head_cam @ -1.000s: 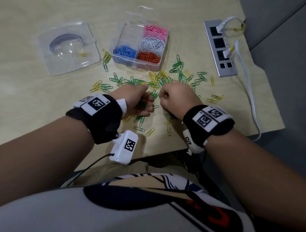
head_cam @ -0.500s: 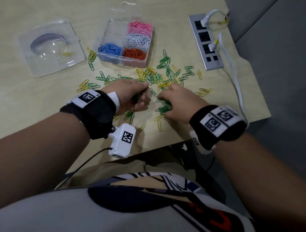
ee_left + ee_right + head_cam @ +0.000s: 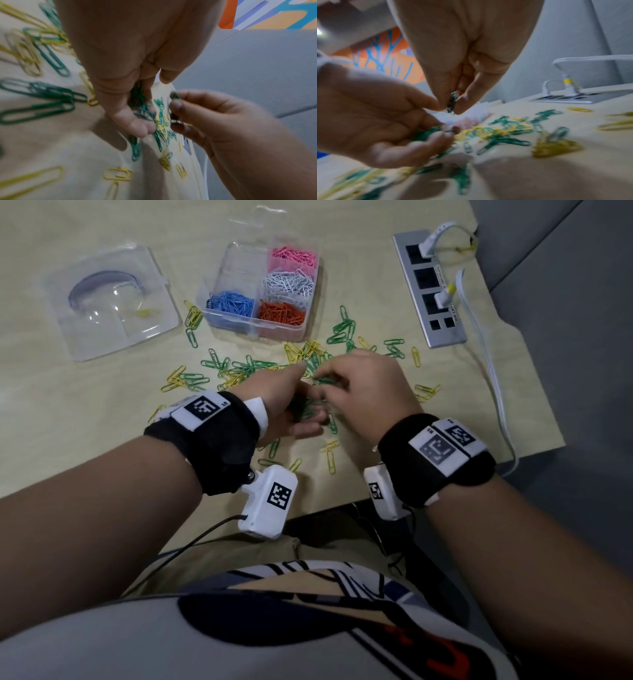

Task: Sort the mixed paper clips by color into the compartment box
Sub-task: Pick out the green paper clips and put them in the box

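Head view showed the left hand [image 3: 284,402] cupped, fingers curled round a bunch of green paper clips [image 3: 140,106], while the right hand [image 3: 366,388] pinched what seemed one more green clip [image 3: 453,100] between thumb and fingertip, near the compartment box [image 3: 236,320]. Tangled clips could spill from the loose palm, or a yellow one ride along. No writing was legible.

Loose green and yellow paper clips [image 3: 246,368] litter the table [image 3: 68,412] between the hands and the compartment box [image 3: 260,289]. Bare table lies left, short of the clear plastic lid [image 3: 113,302]. A power strip [image 3: 428,289] and white cable [image 3: 493,378] stand right.
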Action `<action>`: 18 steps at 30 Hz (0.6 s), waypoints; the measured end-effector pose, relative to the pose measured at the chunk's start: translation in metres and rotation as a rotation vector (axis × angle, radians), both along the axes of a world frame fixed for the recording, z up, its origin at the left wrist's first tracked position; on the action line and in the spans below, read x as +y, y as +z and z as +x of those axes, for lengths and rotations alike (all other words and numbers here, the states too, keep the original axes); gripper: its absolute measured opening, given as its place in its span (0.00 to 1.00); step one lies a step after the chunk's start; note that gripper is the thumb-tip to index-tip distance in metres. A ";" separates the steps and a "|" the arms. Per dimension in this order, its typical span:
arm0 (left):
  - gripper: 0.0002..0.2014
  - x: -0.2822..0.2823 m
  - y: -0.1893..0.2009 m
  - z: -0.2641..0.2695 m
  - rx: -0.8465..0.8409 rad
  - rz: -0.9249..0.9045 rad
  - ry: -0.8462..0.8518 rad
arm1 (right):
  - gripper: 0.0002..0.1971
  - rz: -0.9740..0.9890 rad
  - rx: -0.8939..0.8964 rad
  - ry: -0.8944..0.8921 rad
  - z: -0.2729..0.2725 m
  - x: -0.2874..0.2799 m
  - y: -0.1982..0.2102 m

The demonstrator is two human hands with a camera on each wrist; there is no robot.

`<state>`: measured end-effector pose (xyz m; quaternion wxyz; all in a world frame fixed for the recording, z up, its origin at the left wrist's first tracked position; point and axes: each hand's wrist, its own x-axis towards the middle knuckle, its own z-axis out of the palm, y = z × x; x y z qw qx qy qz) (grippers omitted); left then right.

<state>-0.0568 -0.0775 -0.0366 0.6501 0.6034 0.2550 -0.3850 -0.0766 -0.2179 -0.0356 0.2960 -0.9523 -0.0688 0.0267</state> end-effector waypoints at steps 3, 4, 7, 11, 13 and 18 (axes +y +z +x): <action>0.13 -0.003 0.002 0.004 0.022 -0.056 0.061 | 0.12 0.015 0.037 0.082 -0.002 0.010 0.008; 0.12 -0.002 0.002 0.006 0.043 -0.065 0.061 | 0.11 0.059 0.025 0.047 -0.002 0.009 0.009; 0.14 0.003 0.000 0.009 0.080 -0.034 0.043 | 0.08 0.136 0.010 -0.096 -0.003 -0.002 0.006; 0.16 0.012 -0.001 0.012 0.052 0.015 0.055 | 0.24 -0.246 0.340 0.005 -0.005 -0.007 -0.012; 0.16 0.014 -0.001 0.013 0.033 0.040 0.042 | 0.19 -0.284 0.290 0.013 -0.006 -0.003 -0.020; 0.18 0.013 0.002 0.014 0.021 0.087 -0.027 | 0.09 -0.326 0.184 0.030 0.001 0.003 -0.025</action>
